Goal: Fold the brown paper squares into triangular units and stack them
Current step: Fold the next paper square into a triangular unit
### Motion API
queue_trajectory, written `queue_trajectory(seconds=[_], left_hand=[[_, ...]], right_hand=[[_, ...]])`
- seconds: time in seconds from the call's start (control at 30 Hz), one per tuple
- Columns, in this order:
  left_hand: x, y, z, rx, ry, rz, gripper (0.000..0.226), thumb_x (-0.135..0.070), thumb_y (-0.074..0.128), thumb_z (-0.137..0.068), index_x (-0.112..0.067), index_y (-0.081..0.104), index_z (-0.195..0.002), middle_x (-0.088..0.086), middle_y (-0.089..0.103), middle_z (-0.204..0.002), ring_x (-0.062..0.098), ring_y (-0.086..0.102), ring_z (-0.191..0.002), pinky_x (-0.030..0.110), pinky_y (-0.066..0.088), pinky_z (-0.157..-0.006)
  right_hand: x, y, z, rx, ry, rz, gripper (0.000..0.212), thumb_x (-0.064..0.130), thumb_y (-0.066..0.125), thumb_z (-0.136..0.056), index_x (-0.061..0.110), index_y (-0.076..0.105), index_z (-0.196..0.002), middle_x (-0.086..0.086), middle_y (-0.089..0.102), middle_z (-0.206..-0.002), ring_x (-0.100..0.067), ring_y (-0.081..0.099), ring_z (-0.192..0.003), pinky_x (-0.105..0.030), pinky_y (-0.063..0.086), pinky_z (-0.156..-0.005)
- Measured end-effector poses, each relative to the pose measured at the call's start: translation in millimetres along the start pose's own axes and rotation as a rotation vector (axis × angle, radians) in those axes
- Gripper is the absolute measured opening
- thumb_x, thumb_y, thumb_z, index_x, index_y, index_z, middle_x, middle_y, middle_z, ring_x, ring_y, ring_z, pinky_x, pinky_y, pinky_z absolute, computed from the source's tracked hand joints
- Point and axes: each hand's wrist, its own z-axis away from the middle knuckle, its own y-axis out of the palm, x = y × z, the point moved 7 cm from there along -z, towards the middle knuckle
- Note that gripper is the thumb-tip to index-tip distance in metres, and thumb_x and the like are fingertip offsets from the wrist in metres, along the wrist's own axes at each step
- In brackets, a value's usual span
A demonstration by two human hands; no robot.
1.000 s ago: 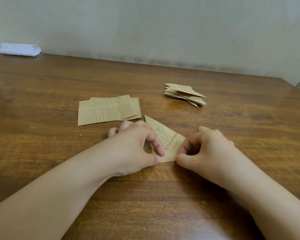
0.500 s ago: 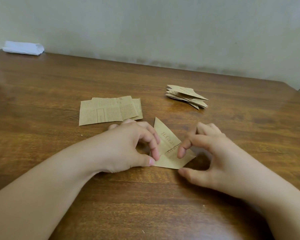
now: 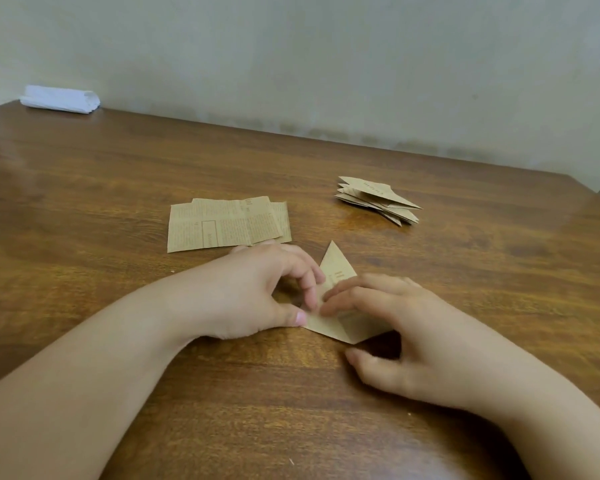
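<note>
While the left hand [image 3: 257, 292] pins the folded paper [image 3: 338, 271] to the desk [image 3: 118, 174] with thumb and fingers [image 3: 310, 289] closed on it, the right hand [image 3: 406, 327], its fingers half open and flat on the paper, should press along the crease firmly and evenly

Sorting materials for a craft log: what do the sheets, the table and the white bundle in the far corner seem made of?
Flat sheets: thin matte brown paper, newspaper-style print, crisp edges; likely kraft.
Table: wood or wood-look veneer, visible grain, glossy from pale reflections.
White bundle: soft and folded, cloth or tissue; too far to tell.
</note>
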Motion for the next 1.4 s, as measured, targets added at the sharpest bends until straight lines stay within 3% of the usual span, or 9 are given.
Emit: queue_trajectory(seconds=[0.07,0.2,0.47,0.63,0.83,0.93,1.1,1.2,1.4], left_hand=[[1.0,-2.2,0.0,-0.017,-0.013,0.002,0.008,-0.028,0.071,-0.083,-0.035,0.067,-0.081,-0.037,0.047,-0.118,-0.01,0.041,-0.117,0.018,0.031,-0.098],[-0.9,-4.6,3.0,-0.012,-0.025,-0.008,0.012,-0.025,0.064,-0.088,-0.033,0.071,-0.081,-0.036,0.047,-0.117,-0.01,0.044,-0.113,0.017,0.035,-0.098],[-8.3,-0.1,7.7,0.026,-0.013,-0.025,0.012,-0.035,0.064,-0.082,-0.036,0.068,-0.07,-0.037,0.045,-0.117,-0.007,0.036,-0.118,0.032,0.027,-0.109],[-5.8,1.6,7.2,0.041,-0.034,-0.057,0.009,-0.042,0.067,-0.079,-0.033,0.066,-0.077,-0.038,0.041,-0.119,-0.006,0.031,-0.12,0.032,0.023,-0.109],[-1.6,2.2,7.8,0.06,-0.084,-0.097,0.023,-0.045,0.073,-0.074,-0.034,0.055,-0.084,-0.034,0.033,-0.124,-0.008,0.027,-0.113,0.025,0.019,-0.096],[-1.2,3.0,7.7,0.061,-0.066,-0.097,0.023,-0.046,0.074,-0.073,-0.035,0.057,-0.083,-0.035,0.032,-0.124,-0.007,0.026,-0.116,0.027,0.018,-0.098],[-1.9,5.0,6.9,0.08,-0.038,-0.095,0.017,-0.047,0.073,-0.073,-0.039,0.06,-0.08,-0.036,0.031,-0.123,-0.011,0.024,-0.113,0.028,0.016,-0.101],[-0.3,5.8,6.6,0.092,-0.058,-0.085,0.016,-0.045,0.074,-0.075,-0.037,0.063,-0.085,-0.037,0.03,-0.124,-0.015,0.024,-0.105,0.027,0.015,-0.099],[1.6,6.3,6.6,0.069,-0.107,-0.054,0.018,-0.042,0.075,-0.074,-0.036,0.063,-0.087,-0.037,0.03,-0.122,-0.024,0.02,-0.099,0.025,0.014,-0.1]], right_hand=[[0.4,-0.5,-5.0,-0.049,-0.005,0.032,0.034,0.043,0.048,-0.082,0.037,0.06,-0.113,0.023,0.053,-0.12,0.002,0.048,-0.116,-0.03,0.04,-0.101],[4.7,-2.8,-10.9,-0.109,-0.051,0.093,0.032,0.039,0.04,-0.094,0.026,0.066,-0.105,0.012,0.063,-0.105,-0.009,0.059,-0.098,-0.033,0.05,-0.086],[10.5,-11.5,-18.4,-0.233,-0.049,0.109,0.025,0.039,0.045,-0.091,0.025,0.066,-0.09,0.013,0.064,-0.076,-0.007,0.058,-0.071,-0.03,0.051,-0.062],[3.7,-6.6,-26.1,-0.249,0.015,0.038,0.031,0.051,0.048,-0.083,0.027,0.066,-0.089,0.014,0.061,-0.079,-0.006,0.055,-0.076,-0.031,0.05,-0.068],[-15.7,-3.4,-25.3,-0.268,0.243,0.112,0.058,0.072,0.052,-0.062,0.029,0.06,-0.101,0.018,0.042,-0.091,-0.006,0.04,-0.093,-0.027,0.026,-0.084],[-9.4,-4.8,-23.8,-0.316,0.19,0.129,0.05,0.071,0.048,-0.065,0.029,0.059,-0.088,0.015,0.039,-0.086,-0.008,0.038,-0.088,-0.031,0.027,-0.08],[4.0,7.4,-21.5,-0.168,0.06,0.075,0.028,0.06,0.043,-0.078,0.036,0.056,-0.08,0.019,0.037,-0.085,-0.003,0.031,-0.087,-0.03,0.027,-0.081],[-4.2,4.8,-17.6,-0.12,0.148,0.05,0.024,0.063,0.044,-0.076,0.04,0.052,-0.078,0.022,0.036,-0.085,-0.001,0.03,-0.089,-0.03,0.023,-0.083],[-31.9,-12.1,-1.7,-0.112,0.359,-0.018,0.01,0.047,0.06,-0.082,0.039,0.055,-0.081,0.017,0.042,-0.088,0.0,0.035,-0.095,-0.032,0.026,-0.1]])
